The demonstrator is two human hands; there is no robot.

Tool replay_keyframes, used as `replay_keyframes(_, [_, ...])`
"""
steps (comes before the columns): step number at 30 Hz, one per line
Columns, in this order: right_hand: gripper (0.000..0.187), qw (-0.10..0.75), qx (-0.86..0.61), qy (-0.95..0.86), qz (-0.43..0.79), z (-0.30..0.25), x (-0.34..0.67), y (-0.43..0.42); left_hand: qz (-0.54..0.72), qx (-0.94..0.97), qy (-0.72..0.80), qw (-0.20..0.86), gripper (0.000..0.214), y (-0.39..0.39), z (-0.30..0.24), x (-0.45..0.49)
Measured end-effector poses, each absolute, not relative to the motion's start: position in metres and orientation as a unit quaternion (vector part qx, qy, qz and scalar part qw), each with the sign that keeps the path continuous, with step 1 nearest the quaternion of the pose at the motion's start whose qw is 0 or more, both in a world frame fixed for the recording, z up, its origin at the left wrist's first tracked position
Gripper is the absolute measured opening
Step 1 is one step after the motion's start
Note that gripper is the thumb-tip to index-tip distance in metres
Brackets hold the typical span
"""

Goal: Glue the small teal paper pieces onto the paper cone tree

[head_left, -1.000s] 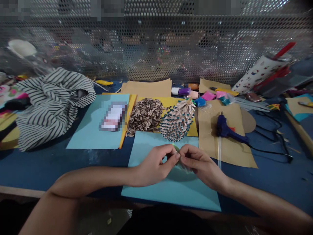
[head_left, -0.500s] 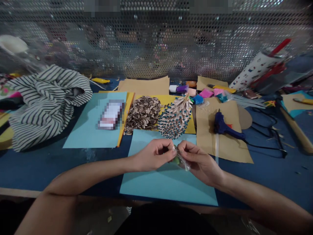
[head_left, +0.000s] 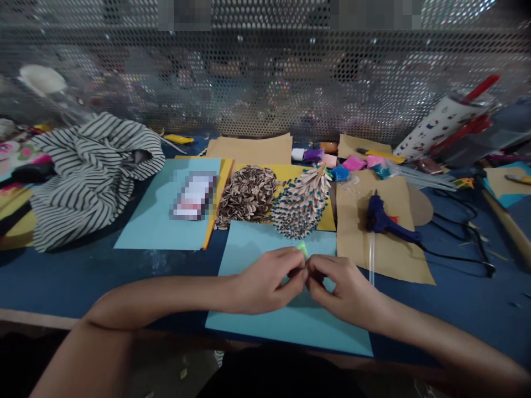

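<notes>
My left hand (head_left: 277, 279) and my right hand (head_left: 342, 284) meet above a light blue sheet (head_left: 249, 318), their fingertips pinched together and touching. Between them they grip a small packet with something green in it. Only a bright green bit (head_left: 303, 250) shows above my left fingertips; the rest is hidden by the fingers. Just beyond my hands stands a cone-like piece made of pale seed shells (head_left: 301, 202), dotted with blue-green tips. A heap of striped sunflower seed shells (head_left: 246, 193) lies to its left, on yellow card.
To the right, a blue hot glue gun (head_left: 385, 221) with a clear glue stick rests on brown paper (head_left: 352, 249), its black cable trailing right. Small coloured packets (head_left: 353, 162) lie behind. On the left are a phone (head_left: 194, 193) and striped cloth (head_left: 99, 171). A perforated metal screen (head_left: 249, 83) closes the back.
Both hands have come slightly lower and nearer to me, fingertips still together. The clear plastic that hung below the fingers is out of sight, and green now shows above them.
</notes>
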State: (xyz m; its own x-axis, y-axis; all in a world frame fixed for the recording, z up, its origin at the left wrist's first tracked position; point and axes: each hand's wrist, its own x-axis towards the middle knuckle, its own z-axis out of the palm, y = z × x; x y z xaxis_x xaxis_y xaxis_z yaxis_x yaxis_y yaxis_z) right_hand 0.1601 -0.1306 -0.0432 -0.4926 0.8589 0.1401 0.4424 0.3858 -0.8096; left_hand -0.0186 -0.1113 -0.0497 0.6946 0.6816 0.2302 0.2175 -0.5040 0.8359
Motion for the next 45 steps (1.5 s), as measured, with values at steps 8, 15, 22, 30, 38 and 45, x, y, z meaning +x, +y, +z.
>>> replay_keyframes(8, [0.029,0.284,-0.416,-0.594,0.627,-0.039,0.162,-0.141,0.28,0.81,0.263,0.444,0.029,-0.123,-0.046,-0.022])
replay_keyframes(15, [0.032,0.278,-0.373,-0.421,0.779,-0.048,0.165,-0.141,0.272,0.777,0.235,0.516,0.024,-0.123,-0.038,-0.021])
replay_keyframes(22, [0.027,0.263,-0.397,-0.37,0.798,-0.052,0.162,-0.145,0.245,0.769,0.217,0.55,0.026,-0.117,-0.039,-0.021])
replay_keyframes(30, [0.028,0.266,-0.404,-0.502,0.717,-0.05,0.161,-0.145,0.249,0.781,0.2,0.537,0.025,-0.114,-0.046,-0.021])
replay_keyframes(38, [0.02,0.259,-0.433,-0.822,0.263,-0.061,0.159,-0.146,0.21,0.946,0.235,0.078,0.01,-0.131,-0.074,-0.014])
replay_keyframes(45, [0.021,0.249,-0.417,-0.865,0.128,-0.067,0.16,-0.156,0.203,0.944,0.242,-0.093,0.012,-0.148,-0.069,-0.01])
